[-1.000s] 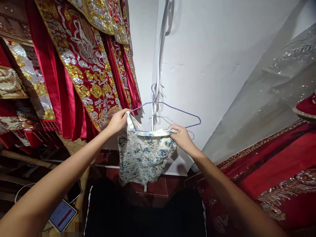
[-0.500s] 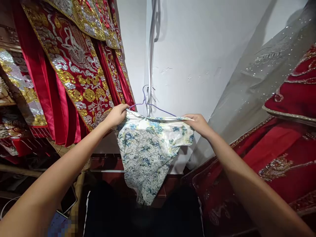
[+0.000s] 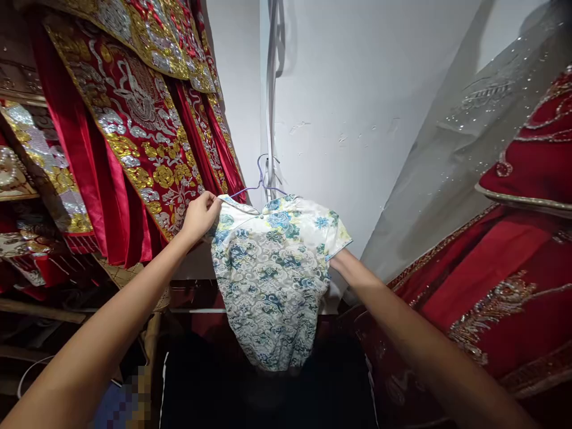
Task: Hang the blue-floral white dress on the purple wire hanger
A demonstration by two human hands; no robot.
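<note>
A white short-sleeved top (image 3: pixel 270 280) with a blue, green and yellow floral pattern hangs in front of me, a small button near its neckline. A purple wire hanger (image 3: pixel 260 170) stands behind it, its shoulder bar partly covered by the top. Thumb and fingers of my left hand (image 3: pixel 202 215) pinch the top at its left shoulder, beside the neck opening. My right forearm (image 3: pixel 357 271) reaches in through the right sleeve's opening. Cloth hides my right hand and its fingers.
Red costumes (image 3: pixel 147 137) with gold and silver sequins hang at the left. A white wall (image 3: pixel 339 89) with a thin vertical strip is ahead. At the right are a sheer sparkly cloth (image 3: pixel 447 137) and a red beaded garment (image 3: pixel 513 250). A bamboo-like frame (image 3: pixel 153 333) stands low left.
My right hand has let go of the top's right shoulder edge and gone into the sleeve. The top hangs wider, with its neckline visible. My left hand has shifted slightly left, still pinching.
</note>
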